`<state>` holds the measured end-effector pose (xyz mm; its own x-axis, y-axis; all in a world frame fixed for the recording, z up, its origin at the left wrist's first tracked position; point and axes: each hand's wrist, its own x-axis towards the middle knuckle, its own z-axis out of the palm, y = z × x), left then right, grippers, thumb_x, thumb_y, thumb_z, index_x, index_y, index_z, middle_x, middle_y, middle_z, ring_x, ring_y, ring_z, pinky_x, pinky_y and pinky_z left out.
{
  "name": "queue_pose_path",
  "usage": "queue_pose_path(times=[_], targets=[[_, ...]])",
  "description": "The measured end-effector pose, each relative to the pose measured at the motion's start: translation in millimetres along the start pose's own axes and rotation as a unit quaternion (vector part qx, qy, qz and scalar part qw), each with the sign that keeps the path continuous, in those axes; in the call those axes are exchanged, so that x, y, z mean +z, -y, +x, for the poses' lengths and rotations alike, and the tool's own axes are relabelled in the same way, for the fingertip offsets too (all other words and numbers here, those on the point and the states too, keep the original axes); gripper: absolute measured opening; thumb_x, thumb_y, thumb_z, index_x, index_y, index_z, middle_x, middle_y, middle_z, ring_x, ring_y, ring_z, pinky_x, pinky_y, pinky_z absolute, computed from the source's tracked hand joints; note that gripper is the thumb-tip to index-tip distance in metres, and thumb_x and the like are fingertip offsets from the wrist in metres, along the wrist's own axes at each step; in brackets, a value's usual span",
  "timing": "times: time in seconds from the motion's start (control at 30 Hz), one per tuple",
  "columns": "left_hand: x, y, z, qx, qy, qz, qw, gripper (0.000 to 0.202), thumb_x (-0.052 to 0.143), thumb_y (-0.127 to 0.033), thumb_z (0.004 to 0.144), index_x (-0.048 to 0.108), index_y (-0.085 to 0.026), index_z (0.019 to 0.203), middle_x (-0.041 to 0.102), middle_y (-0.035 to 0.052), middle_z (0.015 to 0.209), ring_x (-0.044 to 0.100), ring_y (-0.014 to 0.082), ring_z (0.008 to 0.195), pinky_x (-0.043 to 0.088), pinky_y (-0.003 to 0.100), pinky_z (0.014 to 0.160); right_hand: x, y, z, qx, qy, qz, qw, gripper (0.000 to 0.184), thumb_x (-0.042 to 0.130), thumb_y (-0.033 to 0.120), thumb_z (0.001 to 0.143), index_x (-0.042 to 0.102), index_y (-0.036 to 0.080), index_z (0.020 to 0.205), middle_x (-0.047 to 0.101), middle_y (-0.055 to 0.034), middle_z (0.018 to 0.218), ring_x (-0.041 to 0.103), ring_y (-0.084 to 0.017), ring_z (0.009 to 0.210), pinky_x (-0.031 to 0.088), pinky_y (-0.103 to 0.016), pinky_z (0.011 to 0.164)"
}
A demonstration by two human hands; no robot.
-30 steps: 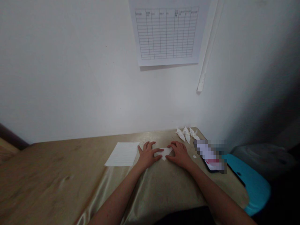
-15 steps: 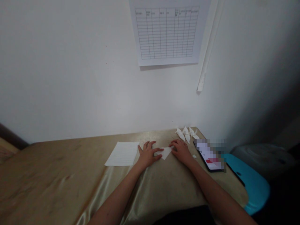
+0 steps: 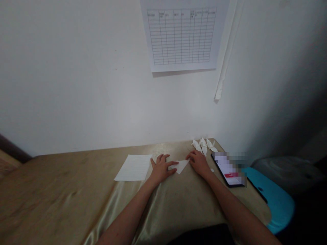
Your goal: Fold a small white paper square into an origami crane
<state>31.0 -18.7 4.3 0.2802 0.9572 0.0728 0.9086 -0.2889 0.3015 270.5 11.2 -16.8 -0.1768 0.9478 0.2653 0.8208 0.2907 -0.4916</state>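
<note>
A small white paper folded into a triangle lies on the table covered with a shiny beige cloth. My left hand lies flat on the triangle's left part, fingers spread, pressing it down. My right hand rests at the triangle's right corner with its fingers curled against the paper's edge.
A sheet of lined paper lies left of my hands. Several folded white paper figures sit by the wall at the back right. A phone lies to the right, beside a turquoise seat. A grid chart hangs on the wall.
My right hand has slid rightward along the folded paper to its right corner, uncovering more of the triangle. My left hand has stayed in place.
</note>
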Motion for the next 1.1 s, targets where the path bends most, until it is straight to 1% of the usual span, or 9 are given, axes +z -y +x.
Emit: queue_pose_path(times=[0.13,0.23,0.27,0.33,0.43,0.7,0.83,1.0,1.1], targets=[[1.4,1.1,1.0,-0.005,-0.020,-0.006,1.000,0.051,0.072,-0.052,0.080,0.059,-0.051,0.129,0.048,0.0047,0.149,0.030,0.0379,0.143,0.006,0.081,0.107,0.0,1.5,-2.6,-0.009,-0.004,0.002,1.000,0.026,0.053,0.010,0.086,0.072,0.024,0.097,0.061,-0.0056,0.109,0.052,-0.022,0.111,0.036,-0.037,0.101],[1.8,2.1,1.9,-0.015,-0.027,-0.016,0.999,0.054,0.075,-0.052,0.077,0.061,-0.044,0.129,0.050,0.0060,0.148,0.033,0.0374,0.142,0.007,0.079,0.108,-0.1,5.4,-6.0,-0.018,-0.011,0.013,1.000,0.018,0.057,0.021,0.088,0.072,0.023,0.098,0.062,-0.0071,0.110,0.052,-0.023,0.114,0.037,-0.039,0.101],[1.9,2.5,2.0,-0.018,-0.028,-0.020,0.999,0.054,0.076,-0.052,0.076,0.063,-0.042,0.127,0.051,0.0060,0.147,0.033,0.0374,0.141,0.008,0.079,0.109,0.0,7.2,-7.3,-0.023,-0.013,0.016,1.000,0.018,0.060,0.026,0.088,0.072,0.023,0.102,0.062,-0.0075,0.112,0.051,-0.025,0.116,0.037,-0.040,0.102],[2.5,3.2,2.2,-0.018,-0.032,-0.026,0.999,0.052,0.077,-0.052,0.075,0.065,-0.039,0.124,0.052,0.0057,0.146,0.033,0.0373,0.141,0.008,0.079,0.109,0.8,11.3,-9.9,-0.037,-0.005,0.022,0.999,0.027,0.066,0.031,0.085,0.070,0.025,0.112,0.062,-0.0075,0.119,0.049,-0.026,0.120,0.035,-0.044,0.105],[3.2,3.8,2.4,-0.009,-0.043,-0.036,0.998,0.048,0.078,-0.049,0.074,0.067,-0.036,0.119,0.054,0.0057,0.144,0.035,0.0361,0.140,0.009,0.077,0.110,2.0,16.4,-12.9,-0.061,0.009,0.035,0.997,0.036,0.067,0.029,0.085,0.067,0.027,0.120,0.062,-0.0069,0.126,0.048,-0.027,0.123,0.034,-0.046,0.107],[-0.6,1.7,2.2,0.047,-0.090,-0.058,0.993,0.047,0.082,-0.039,0.073,0.068,-0.036,0.117,0.057,0.0038,0.139,0.039,0.0324,0.135,0.013,0.069,0.113,5.6,15.8,-13.3,-0.118,0.003,0.095,0.988,0.035,0.062,0.024,0.088,0.068,0.027,0.122,0.065,-0.0064,0.126,0.049,-0.024,0.122,0.035,-0.045,0.110],[0.5,1.7,2.0,0.064,-0.118,-0.067,0.989,0.045,0.083,-0.035,0.073,0.069,-0.038,0.115,0.058,0.0027,0.137,0.042,0.0314,0.133,0.014,0.068,0.113,9.0,14.2,-11.4,-0.137,-0.007,0.127,0.982,0.030,0.061,0.022,0.089,0.069,0.025,0.117,0.067,-0.0068,0.123,0.050,-0.024,0.123,0.036,-0.046,0.110],[3.7,3.2,2.2,0.081,-0.134,-0.070,0.985,0.044,0.082,-0.035,0.074,0.069,-0.039,0.116,0.057,0.0028,0.137,0.041,0.0312,0.132,0.012,0.068,0.114,8.1,15.9,-10.5,-0.119,-0.025,0.150,0.981,0.017,0.063,0.023,0.087,0.071,0.022,0.103,0.069,-0.0072,0.109,0.056,-0.024,0.112,0.042,-0.044,0.102],[4.1,2.5,2.5,0.076,-0.141,-0.067,0.985,0.051,0.082,-0.035,0.073,0.066,-0.039,0.121,0.056,0.0034,0.137,0.041,0.0322,0.133,0.015,0.067,0.114,6.7,15.6,-10.0,-0.120,-0.032,0.162,0.979,0.012,0.064,0.023,0.087,0.070,0.021,0.097,0.070,-0.0064,0.104,0.058,-0.023,0.106,0.043,-0.042,0.099]])
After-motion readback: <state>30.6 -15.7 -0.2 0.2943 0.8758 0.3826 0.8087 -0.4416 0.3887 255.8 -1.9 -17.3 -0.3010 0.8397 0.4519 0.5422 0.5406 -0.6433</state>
